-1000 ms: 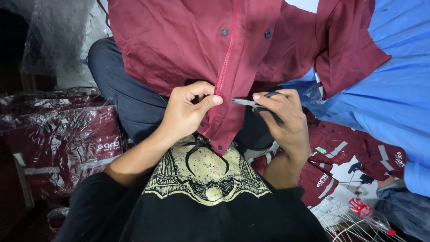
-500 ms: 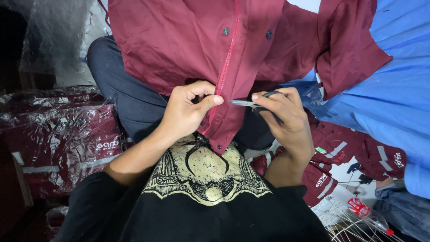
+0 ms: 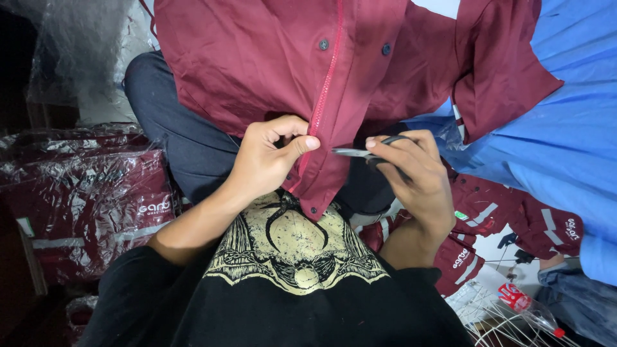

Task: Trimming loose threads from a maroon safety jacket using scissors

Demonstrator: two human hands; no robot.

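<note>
A dark red jacket (image 3: 257, 64) with a red zipper and dark snap buttons lies over my lap. My left hand (image 3: 270, 157) pinches the jacket's front edge beside the zipper, thumb on top. My right hand (image 3: 411, 170) grips small metal thread snips (image 3: 360, 153), the blade tips pointing left toward the fabric by my left thumb. A narrow gap separates the tips from the cloth.
Folded red garments in clear plastic bags (image 3: 90, 193) are stacked at the left. Blue fabric (image 3: 553, 128) spreads at the right, with more red garments with reflective strips (image 3: 514, 225) below it. A plastic bottle (image 3: 527, 305) and a wire rack sit at the bottom right.
The snips in my right hand have edged slightly left toward the jacket's edge. My left hand keeps its pinch in the same place.
</note>
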